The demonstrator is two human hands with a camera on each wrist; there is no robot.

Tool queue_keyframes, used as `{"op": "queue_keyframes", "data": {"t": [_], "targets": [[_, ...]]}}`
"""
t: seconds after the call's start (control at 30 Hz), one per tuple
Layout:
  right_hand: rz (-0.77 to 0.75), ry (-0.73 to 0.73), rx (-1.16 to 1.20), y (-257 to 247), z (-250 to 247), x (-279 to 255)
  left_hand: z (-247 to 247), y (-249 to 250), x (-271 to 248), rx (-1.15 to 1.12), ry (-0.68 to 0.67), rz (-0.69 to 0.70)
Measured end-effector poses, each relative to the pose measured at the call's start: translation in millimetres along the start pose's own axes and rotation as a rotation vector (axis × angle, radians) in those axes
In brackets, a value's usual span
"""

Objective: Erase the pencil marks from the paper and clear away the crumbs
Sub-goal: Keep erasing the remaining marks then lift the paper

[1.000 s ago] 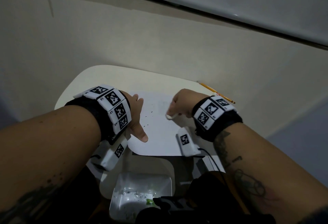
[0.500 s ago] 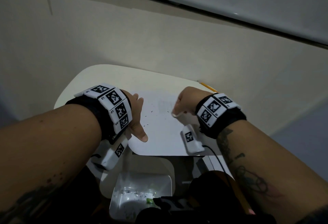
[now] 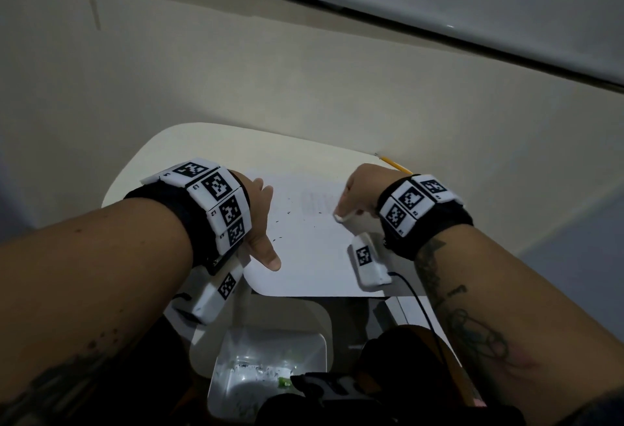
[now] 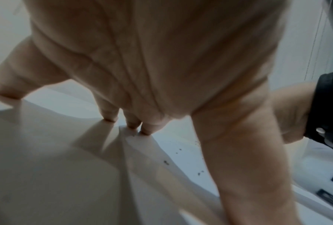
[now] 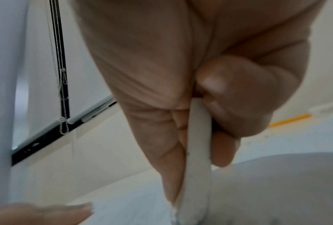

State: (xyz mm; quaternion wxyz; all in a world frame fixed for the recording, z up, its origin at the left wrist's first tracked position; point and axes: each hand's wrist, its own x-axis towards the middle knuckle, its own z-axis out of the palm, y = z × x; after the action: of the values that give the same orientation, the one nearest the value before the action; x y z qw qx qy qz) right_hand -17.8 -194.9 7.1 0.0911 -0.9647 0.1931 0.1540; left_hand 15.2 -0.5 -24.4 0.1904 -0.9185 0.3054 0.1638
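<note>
On paper (image 3: 314, 256), 3 o'clock | right hand (image 3: 363, 189) pinches eraser (image 3: 341, 218) to rub | left hand (image 3: 260, 219) flat, fingers straight, holds paper down

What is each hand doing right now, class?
Left hand: open, fingers spread, pressing the paper flat.
Right hand: closed, gripping the white eraser against the paper.

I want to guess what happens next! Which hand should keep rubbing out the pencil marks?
Probably the right hand: it already pinches the white eraser, tip down on the paper beside the faint marks. The left hand lies spread, pressing the paper.
</note>
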Motion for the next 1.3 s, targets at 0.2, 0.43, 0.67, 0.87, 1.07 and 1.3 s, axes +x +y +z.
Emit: {"op": "queue_keyframes", "data": {"t": [0.2, 0.43, 0.67, 0.87, 1.07, 1.3], "targets": [[-0.141, 0.042, 0.111, -31, 1, -11, -2, -1, 4, -0.035, -0.018, -0.006], [-0.011, 0.01, -0.029, -13, 3, 4, -3, 0, 5, -0.014, 0.006, 0.013], [-0.093, 0.0, 0.022, -24, -3, -6, -3, -1, 9, -0.035, -0.005, 0.022], [-0.104, -0.037, 0.066, -21, 4, 2, -2, -1, 9, -0.029, 0.012, 0.031], [-0.021, 0.084, 0.034, -3, -6, 7, -1, 0, 9, -0.035, 0.015, 0.022], [-0.143, -0.023, 0.131, -32, 8, 3, 1, -2, 8, -0.068, 0.031, 0.024]]}}
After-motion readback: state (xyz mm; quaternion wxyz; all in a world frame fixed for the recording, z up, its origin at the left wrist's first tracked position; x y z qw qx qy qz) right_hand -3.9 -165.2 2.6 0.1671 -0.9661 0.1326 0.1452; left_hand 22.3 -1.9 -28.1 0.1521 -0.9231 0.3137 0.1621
